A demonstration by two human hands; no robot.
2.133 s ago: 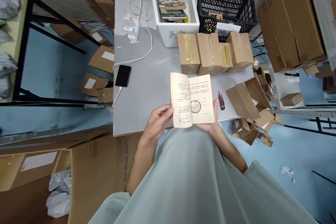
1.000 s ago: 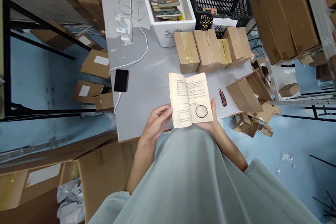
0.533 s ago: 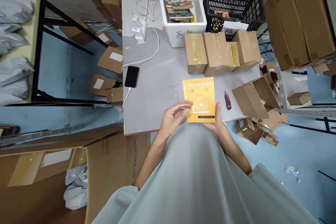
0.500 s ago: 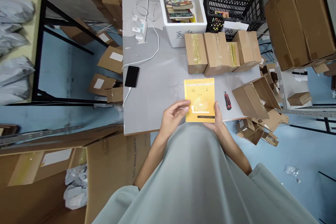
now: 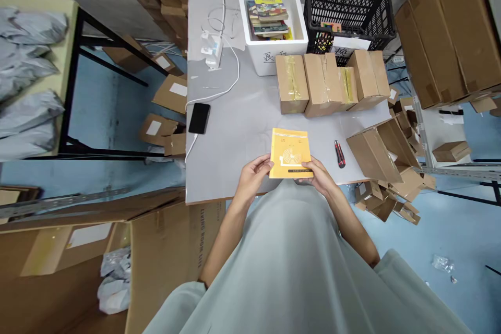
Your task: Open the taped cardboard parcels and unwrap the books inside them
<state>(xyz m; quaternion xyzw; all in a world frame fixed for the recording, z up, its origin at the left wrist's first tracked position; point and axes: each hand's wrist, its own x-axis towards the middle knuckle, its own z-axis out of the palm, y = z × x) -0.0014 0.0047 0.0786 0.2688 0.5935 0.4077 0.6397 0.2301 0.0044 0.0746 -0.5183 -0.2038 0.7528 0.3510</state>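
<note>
A thin yellow book [image 5: 290, 152] with a white spiral on its cover is closed and held over the near edge of the grey table [image 5: 235, 130]. My left hand [image 5: 252, 177] grips its lower left corner, fingers curled on the cover. My right hand [image 5: 319, 176] holds the lower right edge from below, thumb on top. Both arms come out of a pale grey-green garment.
A red utility knife [image 5: 340, 154] lies right of the book. Taped cardboard boxes [image 5: 324, 83] stand in a row behind it; an open box [image 5: 376, 148] tilts at the right edge. A white bin of books [image 5: 270, 15], a black crate [image 5: 348, 8], and a phone [image 5: 199, 118] on a cable are also there.
The book lay open with a circle drawing two seconds ago; it has been shut, showing the yellow cover. It now sits lower and flatter in both hands.
</note>
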